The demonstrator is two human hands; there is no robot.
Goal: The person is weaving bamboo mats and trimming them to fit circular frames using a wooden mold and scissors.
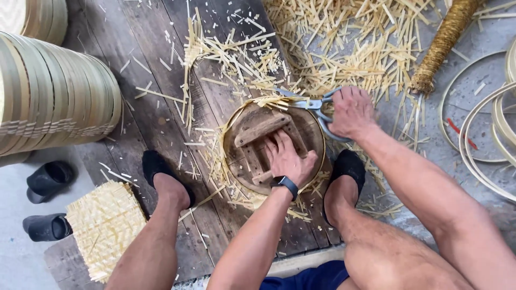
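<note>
The left hand is pressing flat, fingers spread, on the round wooden form at centre frame, pinning woven bamboo against it. At one o'clock of the form, the right hand is closing its grip on grey scissors, snipping protruding strips at the rim. Judging by this, trimming is under way; continuing calls for turning the form. Bamboo offcuts are lying at twelve o'clock.

Single view from my head, facing steeply down, close above my knees and the dark plank floor.
</note>
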